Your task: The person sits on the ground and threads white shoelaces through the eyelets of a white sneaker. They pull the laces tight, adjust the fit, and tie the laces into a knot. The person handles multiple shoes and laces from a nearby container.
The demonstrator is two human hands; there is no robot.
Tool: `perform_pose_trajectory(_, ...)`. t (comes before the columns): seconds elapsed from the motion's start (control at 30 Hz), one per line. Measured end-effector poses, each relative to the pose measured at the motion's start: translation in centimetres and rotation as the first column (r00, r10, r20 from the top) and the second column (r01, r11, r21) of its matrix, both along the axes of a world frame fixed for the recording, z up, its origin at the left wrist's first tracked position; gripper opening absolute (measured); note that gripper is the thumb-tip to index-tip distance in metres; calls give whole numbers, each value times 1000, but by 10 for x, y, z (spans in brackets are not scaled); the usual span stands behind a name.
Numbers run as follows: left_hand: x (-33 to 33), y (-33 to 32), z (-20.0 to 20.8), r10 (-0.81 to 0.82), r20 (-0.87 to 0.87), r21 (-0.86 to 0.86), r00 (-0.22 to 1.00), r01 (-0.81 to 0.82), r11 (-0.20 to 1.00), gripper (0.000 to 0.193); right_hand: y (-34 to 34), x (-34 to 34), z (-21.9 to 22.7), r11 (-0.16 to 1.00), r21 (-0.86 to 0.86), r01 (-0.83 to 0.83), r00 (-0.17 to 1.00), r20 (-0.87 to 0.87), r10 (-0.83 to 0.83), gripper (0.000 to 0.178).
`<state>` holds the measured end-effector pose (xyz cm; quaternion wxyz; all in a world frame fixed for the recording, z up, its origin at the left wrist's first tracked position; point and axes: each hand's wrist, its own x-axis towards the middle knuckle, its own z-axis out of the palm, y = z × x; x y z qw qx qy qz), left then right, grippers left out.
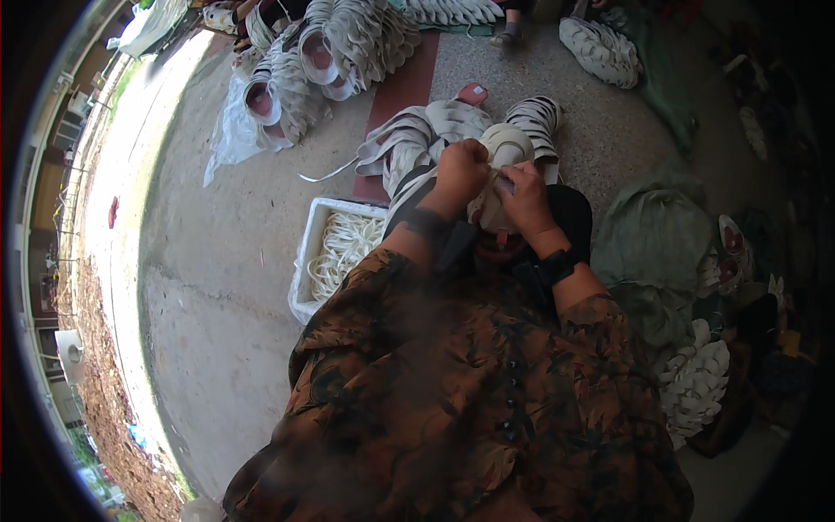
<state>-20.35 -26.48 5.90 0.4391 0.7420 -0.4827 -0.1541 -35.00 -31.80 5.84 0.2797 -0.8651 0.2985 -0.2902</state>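
Observation:
Over my lap sits a pale cream shoe upper, its rounded end pointing away from me. On its left side my left hand is closed, thumb and fingers curled together; whatever thin thing they grip is too small to make out. My right hand pinches the upper at its middle, fingertips close to the left hand's. Beyond my left knee lies a bundle of stacked white uppers. Another nested stack rests just past my right hand.
At my left stands a white foam box full of thin white laces. Large stacks of uppers lie on the floor ahead, beside a clear plastic bag. Green sacks and more uppers are at my right. Another person's foot shows ahead.

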Motion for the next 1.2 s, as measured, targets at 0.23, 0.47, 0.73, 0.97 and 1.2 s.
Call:
perform_pose_trajectory(0.23,6,-19,2,-139,313,180,939,85,980,18,1,5,5,999,31,21,1000,3,-21,24)
perform_pose_trajectory(0.47,-2,-3,-11,-92,363,155,927,38,987,24,-5,7,-7,997,-59,45,999,10,-45,17)
perform_pose_trajectory(0.73,-11,-5,45,-602,341,617,722,311,723,21,1,14,-3,978,-203,49,985,-150,-81,8)
perform_pose_trajectory(0.97,26,3,1,-434,127,263,892,392,882,21,6,16,0,974,-227,1,965,-254,-60,7)
perform_pose_trajectory(1.2,24,14,3,-378,-157,101,912,396,913,18,11,18,11,933,-356,-52,930,-358,-85,13)
